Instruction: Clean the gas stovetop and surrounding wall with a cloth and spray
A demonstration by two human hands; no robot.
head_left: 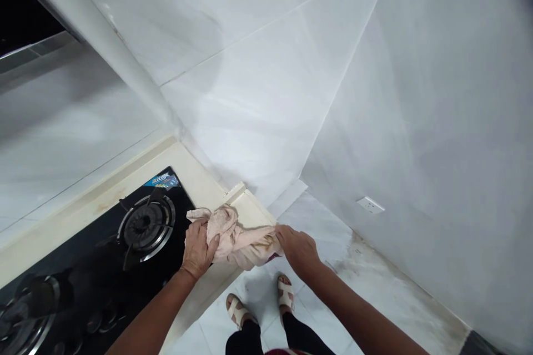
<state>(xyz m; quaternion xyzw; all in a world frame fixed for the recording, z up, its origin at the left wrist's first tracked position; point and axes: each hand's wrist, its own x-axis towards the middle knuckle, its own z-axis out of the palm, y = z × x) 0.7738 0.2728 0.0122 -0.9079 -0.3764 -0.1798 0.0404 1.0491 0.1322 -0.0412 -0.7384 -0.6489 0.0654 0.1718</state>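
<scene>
The left hand (197, 247) grips one end of a bunched pink cloth (233, 233), thumb lying against the fabric, and the right hand (296, 244) is closed on the other end, so the cloth lies directly between the two hands, at the end of the pale desk (200, 182). Just beside the left hand, a black stove (95, 255) is set in the desk, while white sandals (285, 291) stand on the floor (320, 310) below. Farther off, a socket (370, 205) sits low on the grey wall (437, 94).
</scene>
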